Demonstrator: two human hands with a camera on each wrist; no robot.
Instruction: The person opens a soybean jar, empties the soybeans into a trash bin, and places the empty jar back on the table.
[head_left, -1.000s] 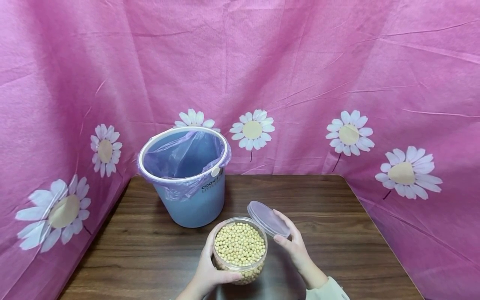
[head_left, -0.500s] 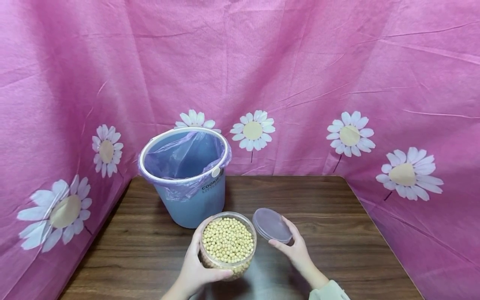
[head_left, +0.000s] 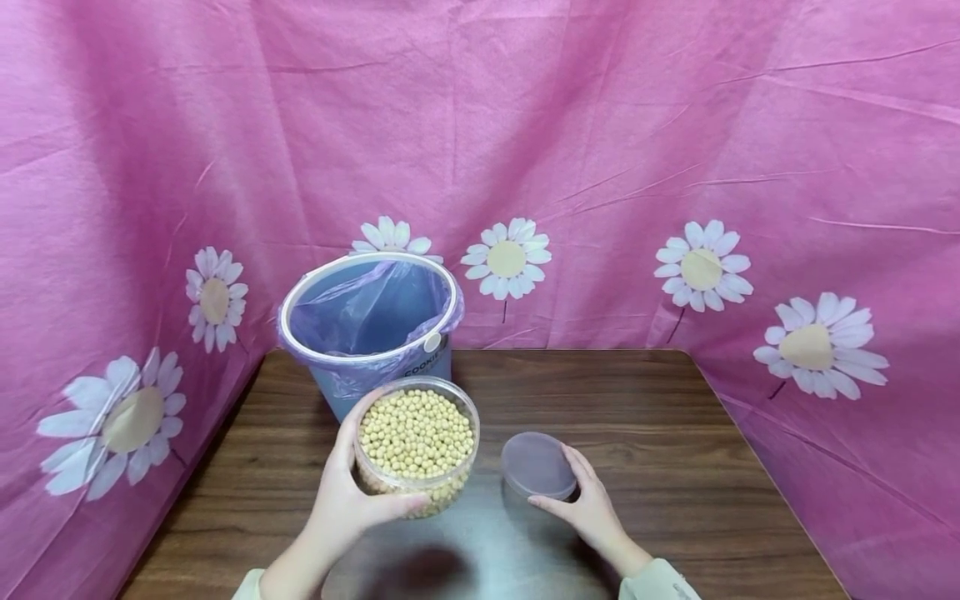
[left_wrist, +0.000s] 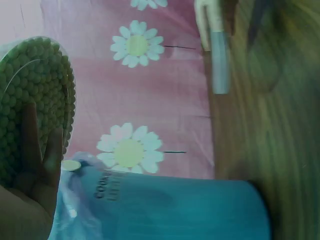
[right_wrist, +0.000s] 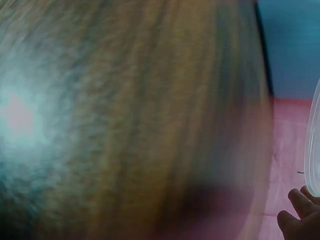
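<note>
My left hand (head_left: pixel 348 492) grips a clear round jar (head_left: pixel 442 492) by its side, with the thumb across the front. Pale yellow soybeans (head_left: pixel 416 433) fill it close to the rim. The jar is raised over the table, casting a dark shadow below, and overlaps the lower part of the blue bucket (head_left: pixel 330 392) in the head view. In the left wrist view, fingers (left_wrist: pixel 31 140) spread over the jar's bean-filled side. Off to the right, my right hand (head_left: pixel 596 504) holds a translucent round lid (head_left: pixel 538 465) by its edge, between thumb and fingers.
Behind the jar, the bucket stands at the table's back left, lined with a thin purple bag (head_left: pixel 352 379) under a white rim (head_left: pixel 296 333). A pink flowered cloth (head_left: pixel 600 150) encloses the wooden table (head_left: pixel 637 400) at the back and both sides.
My left hand has lifted the jar of soybeans and carried it left, toward the bucket. The lid in my right hand has moved away from the jar, lower, and turned flatter.
</note>
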